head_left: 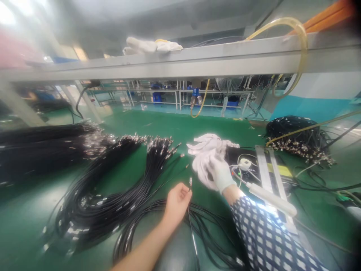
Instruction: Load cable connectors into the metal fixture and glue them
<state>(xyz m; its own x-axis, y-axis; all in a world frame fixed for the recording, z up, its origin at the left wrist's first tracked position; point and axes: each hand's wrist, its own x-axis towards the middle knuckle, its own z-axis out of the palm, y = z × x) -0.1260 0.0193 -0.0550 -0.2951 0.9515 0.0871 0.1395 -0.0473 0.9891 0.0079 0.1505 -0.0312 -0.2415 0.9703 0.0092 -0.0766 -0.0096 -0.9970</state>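
My left hand is bare and closed in a pinch on a thin black cable, whose metal tip sticks up above the fingers. My right hand wears a white glove and rests on a heap of white gloves on the green table; its fingers curl around the cloth. A checked sleeve covers my right forearm. Bundles of black cables with metal ends lie spread to the left of my left hand.
A black device with white wires and a metal ruler lie right of the gloves. A coiled cable bundle sits far right. More black cable bundles lie far left. A grey shelf with gloves and yellow tubing runs overhead.
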